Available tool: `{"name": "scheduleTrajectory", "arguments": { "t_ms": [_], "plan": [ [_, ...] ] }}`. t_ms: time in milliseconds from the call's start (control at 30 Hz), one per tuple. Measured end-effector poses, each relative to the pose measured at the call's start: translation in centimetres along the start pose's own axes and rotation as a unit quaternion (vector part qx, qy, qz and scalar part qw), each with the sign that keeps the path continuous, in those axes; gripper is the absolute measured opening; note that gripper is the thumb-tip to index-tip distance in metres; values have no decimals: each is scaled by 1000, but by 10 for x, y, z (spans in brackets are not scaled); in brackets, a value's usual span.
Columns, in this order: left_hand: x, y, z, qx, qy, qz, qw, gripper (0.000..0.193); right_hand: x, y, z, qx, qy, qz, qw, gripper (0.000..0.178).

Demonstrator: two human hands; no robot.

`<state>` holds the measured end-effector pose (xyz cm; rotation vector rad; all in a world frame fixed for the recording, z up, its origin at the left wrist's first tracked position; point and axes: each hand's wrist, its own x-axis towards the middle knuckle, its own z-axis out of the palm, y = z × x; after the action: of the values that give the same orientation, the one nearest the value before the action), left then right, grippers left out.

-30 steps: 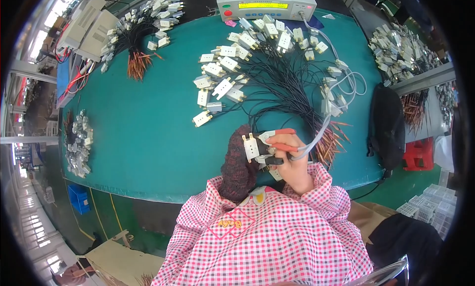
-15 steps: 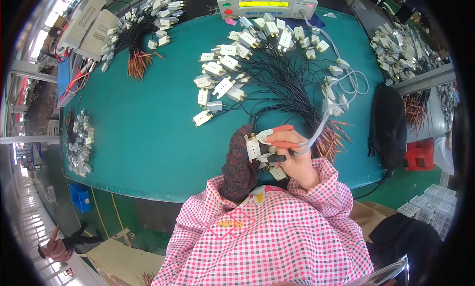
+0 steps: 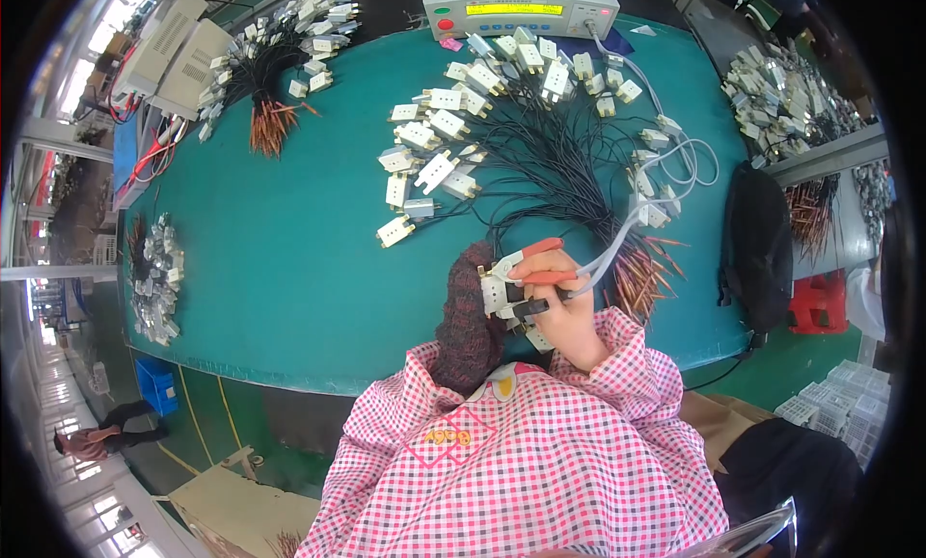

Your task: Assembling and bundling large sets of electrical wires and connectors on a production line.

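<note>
My left hand (image 3: 466, 312), in a dark knitted glove, is closed around a small white block (image 3: 494, 296) with brass tabs. My right hand (image 3: 567, 319) grips a metal clip with red handles (image 3: 550, 277); its jaws are at the block's upper right edge. A black clip (image 3: 530, 308) lies under the same fingers, its tip close to the block's lower side. Whether either clip bites on a tab is too small to tell. Grey cable (image 3: 606, 262) runs from the clips. Another white block (image 3: 538, 339) shows below my hands, partly hidden.
On the green table (image 3: 280, 269), a fanned bundle of white blocks (image 3: 446, 124) with black wires (image 3: 555, 158) and copper-coloured ends (image 3: 641, 283) lies ahead. A tester (image 3: 521, 8) with a lit display stands behind. More bundles (image 3: 275, 124) lie left; a black bag (image 3: 757, 249) sits right.
My right hand and its clips have shifted slightly left, closer to the block. The left hand stays nearly still. A distant person at lower left has moved.
</note>
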<state>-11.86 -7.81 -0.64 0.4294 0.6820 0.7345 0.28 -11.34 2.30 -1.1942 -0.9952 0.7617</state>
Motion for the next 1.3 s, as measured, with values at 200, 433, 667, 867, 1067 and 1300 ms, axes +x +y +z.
{"name": "scheduleTrajectory", "arguments": {
  "t_ms": [200,433,667,867,1067,1300],
  "plan": [
    [4,12,2,84,-28,98,991,41,1,-9,-7,80,11,6,997,16],
    [-5,35,50,719,-293,359,517,24,-3,-45,-58,111,112,-12,987,15],
    [-17,43,53,325,-117,13,938,33,-3,-49,-35,-173,19,-178,968,24],
    [-2,26,65,482,-32,455,748,34,3,-44,-14,277,9,5,961,44],
    [23,38,46,616,-12,502,606,26,7,-12,-24,106,50,16,993,29],
    [80,77,26,735,145,104,655,45,6,-3,-49,96,70,33,992,18]
  ]
}}
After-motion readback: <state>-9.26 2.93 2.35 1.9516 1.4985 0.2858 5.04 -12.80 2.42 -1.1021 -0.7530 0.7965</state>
